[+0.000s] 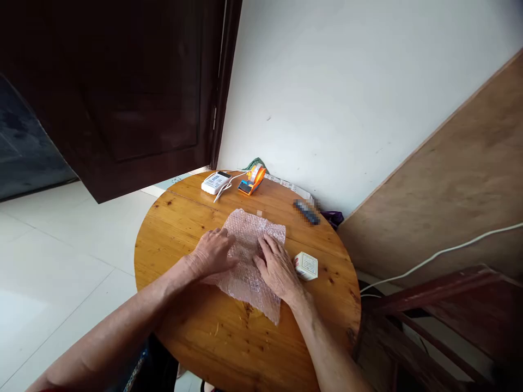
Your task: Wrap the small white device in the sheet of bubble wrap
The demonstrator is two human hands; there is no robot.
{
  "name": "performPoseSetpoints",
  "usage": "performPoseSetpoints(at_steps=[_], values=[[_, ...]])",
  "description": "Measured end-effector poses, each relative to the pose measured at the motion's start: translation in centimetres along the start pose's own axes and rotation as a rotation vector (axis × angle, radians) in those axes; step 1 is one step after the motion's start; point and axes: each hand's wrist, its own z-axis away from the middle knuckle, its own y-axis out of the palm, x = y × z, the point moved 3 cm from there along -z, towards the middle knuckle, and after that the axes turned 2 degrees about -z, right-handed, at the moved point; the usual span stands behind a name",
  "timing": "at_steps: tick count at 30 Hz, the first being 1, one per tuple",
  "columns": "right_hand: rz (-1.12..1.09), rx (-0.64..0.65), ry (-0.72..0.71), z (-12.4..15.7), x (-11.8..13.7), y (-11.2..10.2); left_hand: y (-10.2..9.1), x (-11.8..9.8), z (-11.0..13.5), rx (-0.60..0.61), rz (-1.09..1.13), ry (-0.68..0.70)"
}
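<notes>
A sheet of clear bubble wrap (251, 247) lies spread at a slant on the round wooden table (175, 239). Over its left edge is my left hand (214, 251), fingers somewhat bent and thumb held apart, with nothing visible in its grasp. My right hand (278, 268) rests on the right part of the wrap, palm down with its fingers spread. Just right of that hand stands a small white box (306, 265) with printing on its faces, apart from the wrap.
Toward the table's back are a white device (216, 182) with a cable and an orange tape dispenser (254, 181). A dark, pixelated object (306, 212) lies at the back right. Around the table are a dark door (151, 81), a white wall (327, 98) and reddish wooden furniture (449, 294).
</notes>
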Motion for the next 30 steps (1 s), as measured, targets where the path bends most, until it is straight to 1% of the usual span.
performPoseSetpoints(at_steps=[2, 4, 6, 8, 11, 14, 17, 19, 21, 25, 27, 29, 30], values=[[-0.014, -0.032, -0.006, 0.1, -0.1, 0.2, -0.1, -1.4, 0.5, -0.022, -0.008, 0.100], [-0.023, -0.052, -0.006, 0.2, -0.3, 0.4, 0.4, -2.7, 1.0, -0.025, 0.004, 0.205], [-0.035, -0.043, 0.006, 0.3, -0.5, 0.6, 1.3, -3.6, 1.3, -0.064, 0.026, 0.302], [-0.052, -0.019, 0.021, 0.2, -0.4, 0.5, 2.6, -3.8, 1.3, -0.071, 0.071, 0.363], [-0.085, -0.020, 0.009, 0.0, 0.4, -0.9, 4.0, -3.4, 1.2, -0.087, 0.094, 0.373], [-0.086, -0.081, -0.038, 0.0, 1.1, -4.0, 4.5, -3.1, 1.1, -0.109, 0.096, 0.374], [-0.043, -0.116, -0.006, 0.9, 0.1, -7.1, 4.2, -3.1, 1.1, -0.132, 0.105, 0.371], [-0.053, -0.112, 0.058, 1.8, -1.4, -8.2, 4.0, -3.3, 1.1, -0.126, 0.101, 0.358], [-0.074, -0.102, 0.117, 2.7, -3.0, -8.3, 3.9, -3.6, 1.1, -0.109, 0.093, 0.343], [-0.024, -0.063, 0.235, 3.9, -5.6, -6.4, 3.9, -4.1, 1.2, -0.090, 0.099, 0.322], [-0.027, -0.055, 0.296, 4.2, -6.5, -5.9, 4.1, -4.2, 1.1, -0.077, 0.095, 0.311], [-0.116, -0.073, 0.371, 4.3, -6.8, -6.4, 4.2, -4.4, 1.2, -0.057, 0.085, 0.314], [-0.201, -0.087, 0.406, 4.2, -6.6, -7.0, 4.1, -4.5, 1.2, -0.047, 0.081, 0.320]])
